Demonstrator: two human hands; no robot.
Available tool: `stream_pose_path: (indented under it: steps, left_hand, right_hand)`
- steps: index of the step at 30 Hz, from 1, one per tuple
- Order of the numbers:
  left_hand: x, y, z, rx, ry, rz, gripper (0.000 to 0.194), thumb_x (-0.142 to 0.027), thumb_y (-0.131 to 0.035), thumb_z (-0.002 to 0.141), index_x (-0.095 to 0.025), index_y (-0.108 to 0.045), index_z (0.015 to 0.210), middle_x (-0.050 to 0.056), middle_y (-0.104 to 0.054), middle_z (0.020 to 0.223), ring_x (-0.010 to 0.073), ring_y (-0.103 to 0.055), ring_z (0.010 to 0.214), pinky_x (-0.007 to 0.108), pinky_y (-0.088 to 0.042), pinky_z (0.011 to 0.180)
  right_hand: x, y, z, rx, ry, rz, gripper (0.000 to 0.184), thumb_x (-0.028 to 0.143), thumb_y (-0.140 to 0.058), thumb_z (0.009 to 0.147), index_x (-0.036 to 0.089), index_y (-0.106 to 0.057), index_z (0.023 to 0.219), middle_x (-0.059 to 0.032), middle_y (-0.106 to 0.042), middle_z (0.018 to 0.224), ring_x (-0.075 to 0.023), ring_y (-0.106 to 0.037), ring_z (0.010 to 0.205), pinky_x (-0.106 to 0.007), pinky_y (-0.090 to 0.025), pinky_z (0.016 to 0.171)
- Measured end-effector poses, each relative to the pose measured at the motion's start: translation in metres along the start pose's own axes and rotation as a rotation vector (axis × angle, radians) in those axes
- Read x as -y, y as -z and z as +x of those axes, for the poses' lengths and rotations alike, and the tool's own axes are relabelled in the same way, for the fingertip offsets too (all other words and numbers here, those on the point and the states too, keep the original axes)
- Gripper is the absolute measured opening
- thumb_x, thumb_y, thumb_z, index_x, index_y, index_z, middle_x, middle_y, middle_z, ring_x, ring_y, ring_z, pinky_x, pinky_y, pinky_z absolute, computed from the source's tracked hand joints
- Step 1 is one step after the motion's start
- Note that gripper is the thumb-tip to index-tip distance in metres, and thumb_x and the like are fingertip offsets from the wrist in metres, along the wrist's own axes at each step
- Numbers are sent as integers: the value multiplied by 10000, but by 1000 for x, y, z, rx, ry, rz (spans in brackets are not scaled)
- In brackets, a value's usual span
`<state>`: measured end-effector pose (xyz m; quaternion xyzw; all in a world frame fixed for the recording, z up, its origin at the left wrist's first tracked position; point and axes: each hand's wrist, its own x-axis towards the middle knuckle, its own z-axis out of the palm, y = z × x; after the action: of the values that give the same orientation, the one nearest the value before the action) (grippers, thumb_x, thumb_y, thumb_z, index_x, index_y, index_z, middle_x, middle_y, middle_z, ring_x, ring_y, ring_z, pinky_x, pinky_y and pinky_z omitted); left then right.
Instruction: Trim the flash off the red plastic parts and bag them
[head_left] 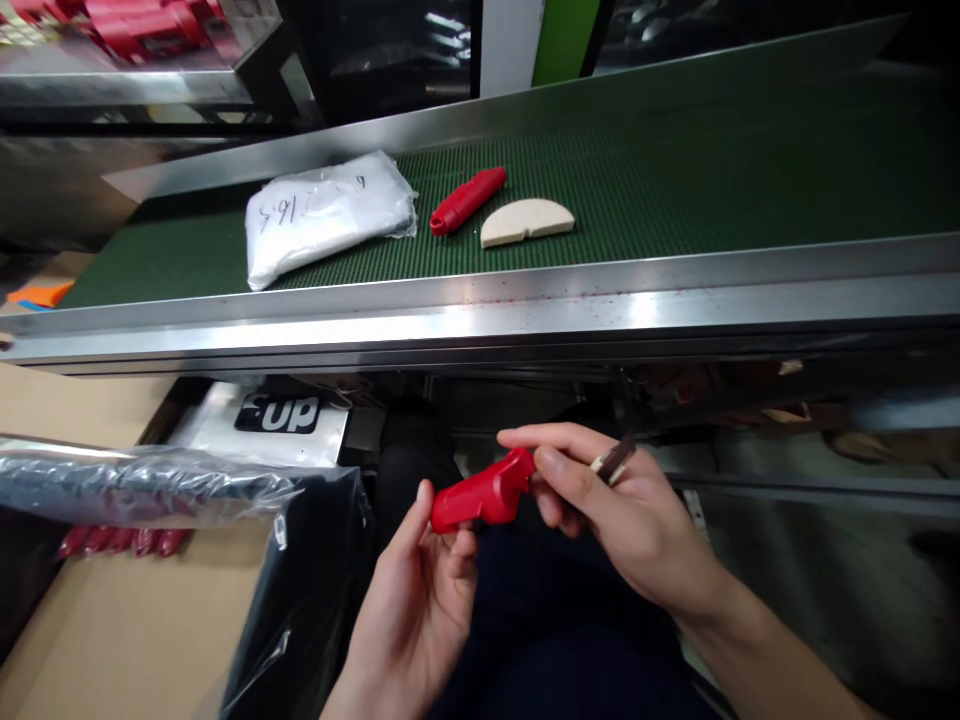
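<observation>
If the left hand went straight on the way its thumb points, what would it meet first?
Probably the metal rail along the near side of the green belt. Height is unclear, so the left hand might pass above or below it.

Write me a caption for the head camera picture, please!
Left hand holding a red part, right hand at its end with a slim tool, beside a green belt.

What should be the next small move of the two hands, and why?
Probably, the left hand should turn the red part slightly to show its far end better: this hand supports the part's body, while the fingers of the right hand, which also holds a slim dark tool, partly cover that end.
</observation>
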<state>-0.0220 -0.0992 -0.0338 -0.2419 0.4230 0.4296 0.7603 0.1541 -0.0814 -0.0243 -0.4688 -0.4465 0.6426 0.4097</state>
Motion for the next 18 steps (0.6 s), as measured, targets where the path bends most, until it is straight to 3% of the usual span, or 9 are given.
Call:
stream_pose_path:
  steps: [4, 7, 13, 18]
  left_hand:
    - [4, 0, -1, 15, -66, 57, 367, -182, -404, 1019, -35, -640, 780, 115, -664, 612, 147, -661, 506, 159, -551, 469]
    - [5, 0, -4, 91, -129, 159, 337, -191, -429, 1013, -52, -664, 816, 101, -682, 662, 153, -682, 569, 182, -577, 531]
    - [2, 0, -14, 245, -217, 364, 347, -272, -401, 1022, -43, -661, 1024, 153, -694, 873, 186, -694, 709, 209, -566, 574]
    - [4, 3, -17, 337, -364, 538, 305, -287, -415, 1009, -47, -588, 1082, 215, -660, 1040, 245, -682, 815, 251, -546, 598]
  right_hand:
    - [1, 4, -4, -57, 40, -130, 276, 405, -553, 952, 292, -671, 1174, 37, -588, 668, -58, -522, 590, -158, -418, 528]
    - [-1, 10, -9, -128, 38, -213, 255, 403, -576, 939, 305, -681, 1149, 33, -612, 723, -60, -537, 617, -153, -436, 542]
    - [-17, 21, -11, -221, 39, -139, 251, 406, -574, 938, 302, -682, 1140, 32, -592, 719, -62, -507, 579, -168, -430, 524]
    - [-24, 26, -12, -261, -2, -94, 275, 447, -593, 913, 284, -696, 1110, 0, -629, 806, -80, -512, 605, -179, -419, 495]
